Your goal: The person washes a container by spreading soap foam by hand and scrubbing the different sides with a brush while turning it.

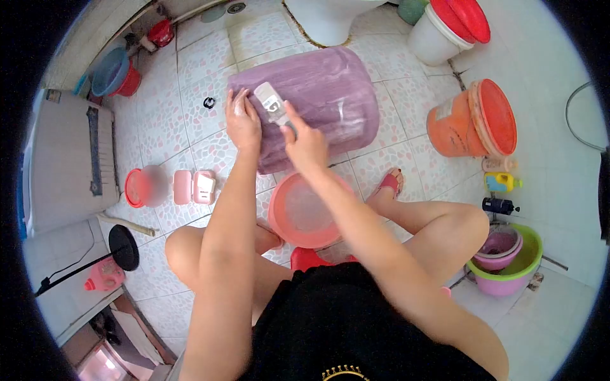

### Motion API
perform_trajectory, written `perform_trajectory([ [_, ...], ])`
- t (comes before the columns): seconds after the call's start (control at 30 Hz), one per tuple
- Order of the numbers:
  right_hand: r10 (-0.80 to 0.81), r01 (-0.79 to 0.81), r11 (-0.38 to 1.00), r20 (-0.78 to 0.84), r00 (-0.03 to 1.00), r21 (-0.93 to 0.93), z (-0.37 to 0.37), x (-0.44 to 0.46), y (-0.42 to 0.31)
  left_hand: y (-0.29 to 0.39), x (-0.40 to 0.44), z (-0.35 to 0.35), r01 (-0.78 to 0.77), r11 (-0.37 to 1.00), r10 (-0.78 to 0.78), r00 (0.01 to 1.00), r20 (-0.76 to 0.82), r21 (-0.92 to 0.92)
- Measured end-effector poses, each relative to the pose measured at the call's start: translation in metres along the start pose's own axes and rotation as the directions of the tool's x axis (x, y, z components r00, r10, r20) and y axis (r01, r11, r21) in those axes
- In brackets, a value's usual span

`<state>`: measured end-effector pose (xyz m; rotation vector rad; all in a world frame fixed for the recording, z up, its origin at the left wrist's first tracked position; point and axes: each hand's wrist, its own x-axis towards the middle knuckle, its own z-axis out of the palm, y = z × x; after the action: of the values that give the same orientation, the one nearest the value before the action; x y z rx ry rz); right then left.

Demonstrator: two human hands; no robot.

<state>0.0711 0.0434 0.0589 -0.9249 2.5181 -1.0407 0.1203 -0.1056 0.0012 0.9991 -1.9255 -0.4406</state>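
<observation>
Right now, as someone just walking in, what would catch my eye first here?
The big purple object on the tiled floor likely draws the eye first, with the left hand on its left end and the right hand holding a pale handled tool against or just above it. Next come the orange basin below it in view and the orange bucket at right.

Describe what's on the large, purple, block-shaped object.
Left hand and a white grey-handled tool, gripped by the right hand; what's directly beneath them is covered.

One head-worn view (wide, round-edged) looks forward and down over the fingers [239,108].
</observation>
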Motion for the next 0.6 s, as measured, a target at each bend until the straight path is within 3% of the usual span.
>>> perform_trajectory([
  [0.1,0.063,-0.061,0.989,0.013,0.998,-0.132,-0.053,0.018,0.047,-0.001,-0.001,0.000,-0.052,0.995,0.050,0.999,0.019,0.089],
  [0.17,-0.024,0.020,0.999,-0.124,0.992,-0.032,-0.076,0.028,0.097,-0.004,-0.001,0.003,-0.073,0.993,0.073,0.997,0.005,0.092],
  [0.27,0.091,-0.092,0.996,-0.204,0.975,0.005,-0.109,0.032,0.124,-0.006,0.000,0.003,-0.101,0.991,0.102,0.995,-0.009,0.087],
  [0.37,0.142,-0.099,0.981,-0.264,0.954,0.169,-0.087,0.031,0.124,-0.005,0.000,0.002,-0.104,0.992,0.104,0.995,0.004,0.075],
  [0.4,0.072,-0.011,0.985,-0.357,0.931,0.170,-0.068,0.030,0.125,-0.005,0.000,0.002,-0.102,0.992,0.101,0.995,0.011,0.070],
  [0.5,0.062,-0.002,0.993,-0.499,0.864,0.120,-0.028,0.022,0.098,-0.007,0.000,0.003,-0.094,0.994,0.094,0.996,0.001,0.056],
  [0.6,0.209,-0.149,0.970,-0.350,0.913,0.190,-0.030,0.015,0.065,-0.013,0.003,0.006,-0.113,0.992,0.111,0.994,0.020,0.065],
])
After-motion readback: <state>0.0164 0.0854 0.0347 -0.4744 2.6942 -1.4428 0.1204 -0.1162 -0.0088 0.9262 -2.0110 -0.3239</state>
